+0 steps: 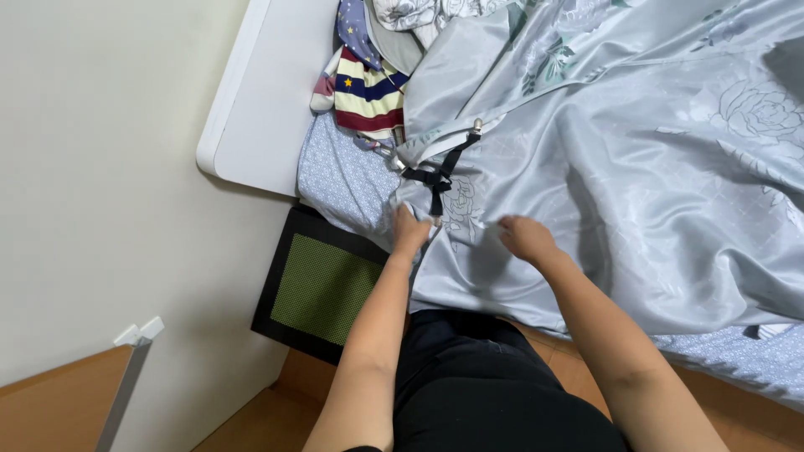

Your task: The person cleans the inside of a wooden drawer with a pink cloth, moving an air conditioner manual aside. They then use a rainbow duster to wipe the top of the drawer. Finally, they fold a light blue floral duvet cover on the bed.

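Duvet [636, 167] covers the bed [335, 176] by a white wall [100, 167]; both hands, left [410, 230] and right [526, 237], pinch its edge; striped cloth [368, 96] and a strap [440, 172] lie near.

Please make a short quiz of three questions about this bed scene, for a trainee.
1. True or false: both hands grip the pale green satin cover.
2. Which lies nearest above the left hand? A) black strap B) striped cloth C) green mat
3. Fill in: the cover's print shows large ____.

Key
1. True: the left hand and the right hand both pinch its edge.
2. A
3. flowers
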